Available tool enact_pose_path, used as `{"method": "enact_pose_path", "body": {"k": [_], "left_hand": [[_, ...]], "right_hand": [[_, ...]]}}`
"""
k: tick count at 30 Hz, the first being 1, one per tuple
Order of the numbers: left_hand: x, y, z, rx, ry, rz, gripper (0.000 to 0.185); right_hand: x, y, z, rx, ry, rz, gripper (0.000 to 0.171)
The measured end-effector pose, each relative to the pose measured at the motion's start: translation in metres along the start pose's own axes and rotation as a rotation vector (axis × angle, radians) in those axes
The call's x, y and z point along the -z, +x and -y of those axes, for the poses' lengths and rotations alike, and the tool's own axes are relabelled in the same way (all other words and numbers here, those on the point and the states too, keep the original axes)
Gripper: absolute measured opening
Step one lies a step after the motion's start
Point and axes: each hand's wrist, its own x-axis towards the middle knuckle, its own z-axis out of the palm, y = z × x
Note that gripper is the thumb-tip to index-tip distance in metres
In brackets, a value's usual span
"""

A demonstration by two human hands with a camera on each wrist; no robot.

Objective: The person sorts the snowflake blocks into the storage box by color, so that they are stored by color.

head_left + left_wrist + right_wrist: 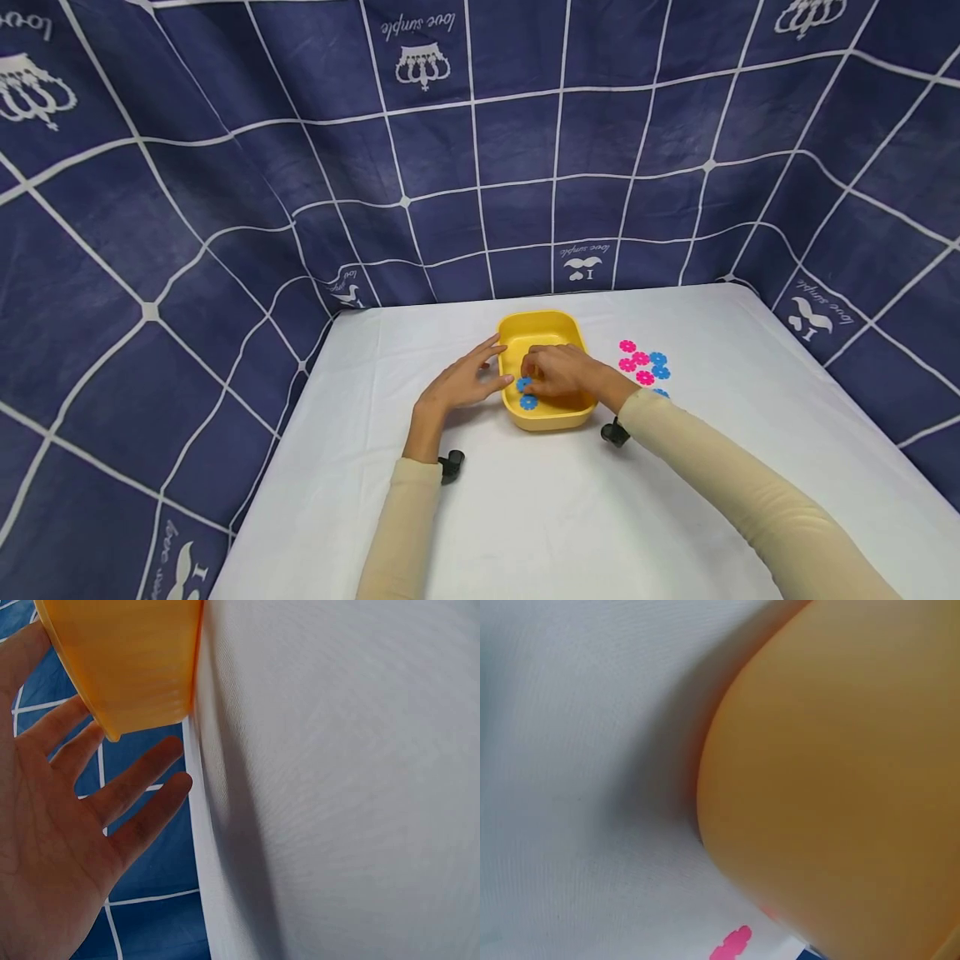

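A yellow plastic bin (pixel 551 422) stands on the white table. At its left side is my left hand (pixel 467 377), its fingers spread and fairly straight, with fingertips right at the rim. The left wrist view shows the palm of that hand (pixel 60 825) beside the bin's outer wall (pixel 127 660). My right hand (pixel 558 369) reaches down into the bin with bent fingers. Its thumb and forefinger pinch a blue flower-shaped piece (pixel 523 384). Another blue flower-shaped piece (pixel 528 402) lies just below it inside the bin. The right wrist view has only the bin's outside (pixel 832 780).
Several pink flower-shaped pieces (pixel 627 365) lie on the table right of the bin. Blue flower-shaped pieces (pixel 660 372) lie beside them, one partly behind the right sleeve. A dark blue checked cloth (pixel 517 142) hangs around the white table (pixel 525 517).
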Motion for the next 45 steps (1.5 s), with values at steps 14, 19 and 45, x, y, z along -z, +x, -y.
{"method": "enact_pose_path", "body": {"k": [14,19,45], "left_hand": [[-0.001,-0.002,-0.001,-0.004,0.008,-0.001,0.079],[0.0,-0.002,-0.002,0.006,0.012,0.0,0.08],[-0.003,-0.002,-0.001,-0.026,-0.007,-0.017,0.078]], "right_hand": [[-0.005,-0.004,-0.001,0.018,-0.014,-0.011,0.036],[-0.001,-0.007,-0.002,0.037,-0.008,-0.043,0.04],[0.016,-0.028,-0.003,0.097,0.014,-0.03,0.027]]}}
